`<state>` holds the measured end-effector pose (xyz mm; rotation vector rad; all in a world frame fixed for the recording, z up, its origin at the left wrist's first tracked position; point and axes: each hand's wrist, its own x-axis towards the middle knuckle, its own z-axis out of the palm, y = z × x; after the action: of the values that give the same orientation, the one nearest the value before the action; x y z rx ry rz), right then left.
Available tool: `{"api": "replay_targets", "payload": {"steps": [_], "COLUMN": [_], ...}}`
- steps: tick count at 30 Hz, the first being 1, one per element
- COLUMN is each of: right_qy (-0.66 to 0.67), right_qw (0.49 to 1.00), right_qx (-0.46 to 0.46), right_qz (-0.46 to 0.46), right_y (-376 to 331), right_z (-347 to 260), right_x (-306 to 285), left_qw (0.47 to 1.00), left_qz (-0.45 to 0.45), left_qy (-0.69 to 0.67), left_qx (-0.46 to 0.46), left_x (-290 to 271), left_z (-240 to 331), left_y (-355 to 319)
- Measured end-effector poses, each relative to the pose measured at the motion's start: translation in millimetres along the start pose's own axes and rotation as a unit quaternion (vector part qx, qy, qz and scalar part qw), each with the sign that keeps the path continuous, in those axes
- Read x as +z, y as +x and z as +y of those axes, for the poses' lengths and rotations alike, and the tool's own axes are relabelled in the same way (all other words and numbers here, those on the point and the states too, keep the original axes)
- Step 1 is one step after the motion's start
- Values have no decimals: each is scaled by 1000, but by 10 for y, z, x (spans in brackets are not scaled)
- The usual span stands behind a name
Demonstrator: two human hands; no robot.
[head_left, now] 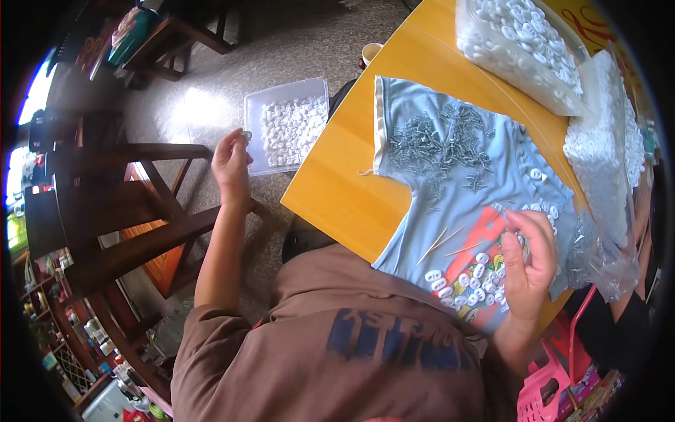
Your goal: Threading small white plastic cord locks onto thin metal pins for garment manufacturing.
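Observation:
My left hand (232, 169) is raised beside a clear plastic box (252, 156) of small white plastic pieces (292, 130). Its fingers pinch a small greyish piece (246, 134), too small to name. Over the table's right part, my right hand (533, 264) is curled, thumb toward the fingertips; whatever it may hold is hidden. Beneath it, loose white oval pieces with holes (480, 283) lie on a light blue T-shirt (411, 224) with a coloured print. Higher up on the shirt spreads a pile of small metal springs (439, 144). Thin wooden toothpicks (436, 243) rest near the print.
The shirt covers part of a yellow wooden table (337, 190). At its far right stand a clear tub (520, 67) and bags of white pieces (605, 144). A clear plastic bag (598, 253) lies right of my hand. Dark wooden chairs (133, 211) stand left; a cup (370, 53) is beyond the table.

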<state>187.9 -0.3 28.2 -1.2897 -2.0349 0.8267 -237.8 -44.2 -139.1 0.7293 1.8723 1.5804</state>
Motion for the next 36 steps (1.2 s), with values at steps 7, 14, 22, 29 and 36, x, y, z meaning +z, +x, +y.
{"api": "replay_targets", "payload": {"steps": [7, 14, 22, 29, 36], "right_qy": [-46, -35, -15, 34, 39], "right_qw": [999, 998, 994, 987, 988], "right_qx": [-26, 1, -3, 6, 6], "right_qz": [-1, 43, 106, 158, 149], "right_y": [32, -137, -276, -258, -212], "right_z": [3, 150, 241, 356, 480], "right_x": [-17, -118, -264, -340, -338], "left_qw": [998, 988, 829, 729, 693], "left_qz": [18, 2, -280, -381, -405], "left_qy": [63, -36, 200, 262, 332], "left_qx": [-7, 150, 441, 505, 496], "left_x": [89, 691, 1467, 2008, 2149], "left_z": [-47, 1038, 1439, 1479, 1466], "left_y": [108, -393, -1184, -1306, -1276]}}
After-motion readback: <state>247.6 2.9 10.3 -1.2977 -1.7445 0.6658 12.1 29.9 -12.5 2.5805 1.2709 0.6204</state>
